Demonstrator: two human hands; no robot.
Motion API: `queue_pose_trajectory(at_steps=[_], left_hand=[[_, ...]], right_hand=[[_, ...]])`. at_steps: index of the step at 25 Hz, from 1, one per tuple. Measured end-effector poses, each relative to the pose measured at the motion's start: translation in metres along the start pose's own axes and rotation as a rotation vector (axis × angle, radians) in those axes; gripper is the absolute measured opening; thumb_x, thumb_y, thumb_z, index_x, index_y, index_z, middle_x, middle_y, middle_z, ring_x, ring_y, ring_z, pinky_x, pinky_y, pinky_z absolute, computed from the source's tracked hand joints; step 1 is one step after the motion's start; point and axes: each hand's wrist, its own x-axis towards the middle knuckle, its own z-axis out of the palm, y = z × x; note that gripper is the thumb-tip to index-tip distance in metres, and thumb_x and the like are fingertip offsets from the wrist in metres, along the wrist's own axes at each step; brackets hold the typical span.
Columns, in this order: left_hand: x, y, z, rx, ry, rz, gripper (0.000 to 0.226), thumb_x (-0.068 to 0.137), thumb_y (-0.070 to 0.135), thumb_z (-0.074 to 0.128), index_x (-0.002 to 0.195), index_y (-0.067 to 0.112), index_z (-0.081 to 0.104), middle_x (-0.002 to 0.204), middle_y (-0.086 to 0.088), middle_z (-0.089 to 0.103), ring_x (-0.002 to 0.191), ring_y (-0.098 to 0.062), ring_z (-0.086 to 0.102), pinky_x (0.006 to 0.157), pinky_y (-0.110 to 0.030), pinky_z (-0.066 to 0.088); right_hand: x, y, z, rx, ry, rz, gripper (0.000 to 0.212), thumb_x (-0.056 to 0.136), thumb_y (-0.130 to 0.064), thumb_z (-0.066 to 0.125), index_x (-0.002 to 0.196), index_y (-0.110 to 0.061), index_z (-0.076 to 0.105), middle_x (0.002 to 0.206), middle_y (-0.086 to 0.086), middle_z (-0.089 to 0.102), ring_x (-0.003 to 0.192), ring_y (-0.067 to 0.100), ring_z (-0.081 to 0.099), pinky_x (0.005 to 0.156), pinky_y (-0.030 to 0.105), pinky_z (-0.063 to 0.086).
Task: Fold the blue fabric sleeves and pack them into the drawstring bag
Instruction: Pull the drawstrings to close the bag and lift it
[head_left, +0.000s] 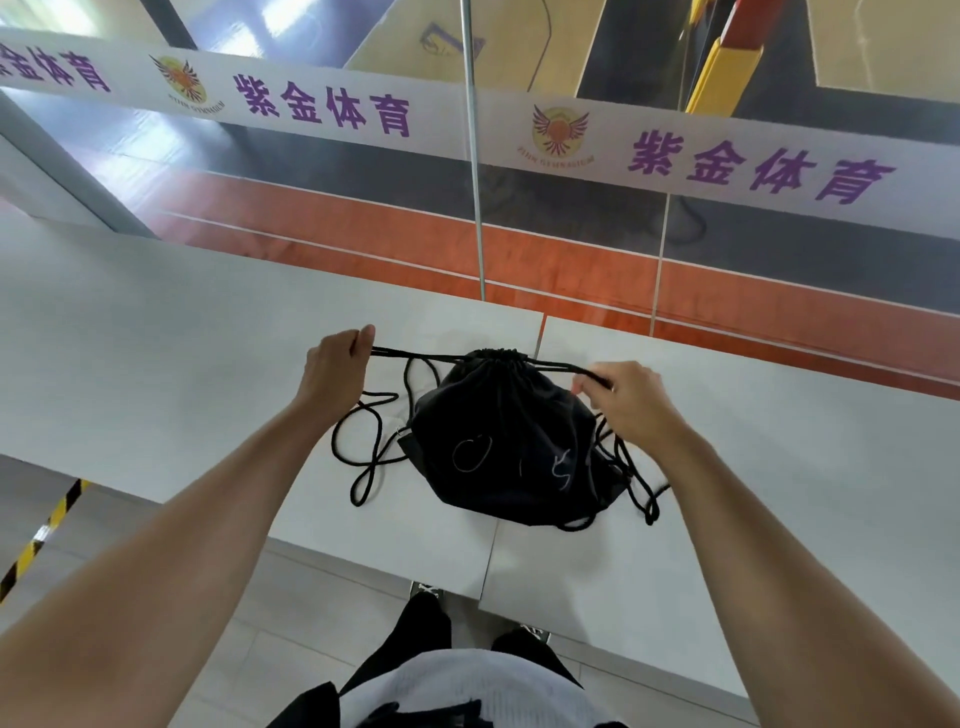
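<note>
The left hand (337, 358), left of centre in the frame, has its fingers curled tight around a black drawstring cord (415, 356), which runs taut from the fist toward the middle of the picture. The right hand (626, 397), right of centre, pinches the opposite cord (558, 368) between thumb and curled fingers, so both hands are clamped on cord and pulled apart from each other. Between them sits the black drawstring bag (509, 441), at the centre of the frame, lying on the white bench (156, 322). Its mouth is gathered into a puckered neck at the upper edge of the bag, where the two cords enter from either side. The body of the bag looks rounded and full, with faint pale markings on its front panel. Slack cord lies in loose loops (363, 447) on the bench to the lower left of the bag, and more loops (636, 480) trail below the right wrist at the bag's lower right. The blue fabric sleeves cannot be seen. The bag straddles a seam where two bench panels meet. Along the upper part of the frame a white banner (519, 124) with purple characters crosses a glass partition, with an orange and grey sports floor (363, 228) behind it. At the bottom, black shoes (426, 597) stand on the tiled floor.
</note>
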Motion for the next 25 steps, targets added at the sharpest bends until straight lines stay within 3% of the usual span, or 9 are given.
queue_pose_trajectory(at_steps=[4, 7, 8, 10, 13, 15, 17, 20, 25], left_hand=[[0.006, 0.013, 0.012, 0.064, 0.078, -0.064, 0.044, 0.102, 0.048, 0.039, 0.102, 0.007, 0.054, 0.107, -0.013, 0.062, 0.102, -0.035, 0.054, 0.091, -0.048, 0.04], [-0.032, 0.013, 0.035, 0.101, 0.243, 0.132, 0.021, 0.101, 0.03, 0.047, 0.107, 0.012, 0.055, 0.109, -0.01, 0.058, 0.098, -0.034, 0.051, 0.094, -0.048, 0.041], [-0.046, 0.007, 0.045, 0.081, 0.185, 0.196, 0.016, 0.1, 0.02, 0.046, 0.111, 0.013, 0.057, 0.111, -0.008, 0.059, 0.096, -0.032, 0.052, 0.094, -0.049, 0.043], [-0.066, -0.006, 0.061, 0.022, -0.088, 0.131, 0.044, 0.096, 0.005, 0.042, 0.136, 0.023, 0.05, 0.132, -0.003, 0.054, 0.111, -0.027, 0.05, 0.097, -0.043, 0.045], [-0.064, -0.026, 0.071, -0.175, -0.332, -0.061, 0.065, 0.097, 0.003, 0.039, 0.152, 0.035, 0.033, 0.136, 0.004, 0.055, 0.116, -0.017, 0.053, 0.094, -0.029, 0.048], [-0.057, -0.027, 0.071, -0.208, -0.359, -0.072, 0.053, 0.099, 0.008, 0.044, 0.147, 0.032, 0.044, 0.123, 0.007, 0.063, 0.106, -0.014, 0.061, 0.092, -0.036, 0.054], [-0.054, -0.019, 0.069, -0.144, -0.353, 0.001, 0.033, 0.097, 0.011, 0.052, 0.123, 0.028, 0.065, 0.106, 0.007, 0.069, 0.093, -0.014, 0.065, 0.083, -0.036, 0.056], [-0.051, -0.014, 0.059, -0.157, -0.343, 0.065, 0.023, 0.093, 0.013, 0.061, 0.083, 0.033, 0.065, 0.086, 0.002, 0.071, 0.085, -0.022, 0.069, 0.077, -0.039, 0.055], [-0.021, -0.015, 0.035, -0.331, -0.468, 0.229, 0.009, 0.094, 0.015, 0.062, 0.091, 0.023, 0.061, 0.091, -0.004, 0.072, 0.088, -0.025, 0.07, 0.084, -0.05, 0.056]], right_hand=[[0.012, -0.017, 0.001, -0.258, 0.244, 0.161, 0.029, 0.097, -0.049, 0.054, 0.11, -0.025, 0.061, 0.104, -0.003, 0.057, 0.102, 0.021, 0.054, 0.093, 0.046, 0.036], [-0.012, -0.016, 0.025, -0.076, 0.397, 0.171, 0.023, 0.099, -0.041, 0.051, 0.087, -0.021, 0.049, 0.083, -0.005, 0.056, 0.083, 0.023, 0.056, 0.073, 0.033, 0.038], [-0.022, -0.01, 0.037, -0.018, 0.309, 0.148, 0.021, 0.1, -0.036, 0.05, 0.085, -0.023, 0.051, 0.081, -0.005, 0.057, 0.083, 0.024, 0.058, 0.071, 0.031, 0.04], [-0.037, 0.005, 0.06, -0.017, 0.095, 0.145, 0.02, 0.095, -0.035, 0.054, 0.112, -0.025, 0.056, 0.108, -0.003, 0.063, 0.106, 0.025, 0.059, 0.092, 0.038, 0.044], [-0.041, 0.022, 0.077, 0.023, 0.0, 0.225, 0.067, 0.088, -0.042, 0.063, 0.147, -0.031, 0.034, 0.142, -0.003, 0.049, 0.133, 0.025, 0.044, 0.115, 0.051, 0.031], [-0.037, 0.021, 0.083, 0.082, 0.057, 0.258, 0.052, 0.091, -0.044, 0.063, 0.139, -0.03, 0.047, 0.138, -0.004, 0.051, 0.13, 0.024, 0.048, 0.112, 0.052, 0.036], [-0.037, 0.019, 0.089, 0.139, 0.136, 0.285, 0.018, 0.095, -0.036, 0.062, 0.11, -0.026, 0.063, 0.112, -0.004, 0.061, 0.108, 0.026, 0.06, 0.097, 0.05, 0.047], [-0.051, 0.003, 0.095, 0.225, 0.287, 0.35, 0.009, 0.1, -0.029, 0.054, 0.094, -0.023, 0.058, 0.084, -0.005, 0.064, 0.083, 0.025, 0.064, 0.073, 0.042, 0.052], [-0.095, -0.032, 0.086, 0.346, 0.651, 0.42, 0.009, 0.1, -0.027, 0.056, 0.094, -0.02, 0.055, 0.082, -0.006, 0.066, 0.077, 0.013, 0.064, 0.066, 0.028, 0.048]])
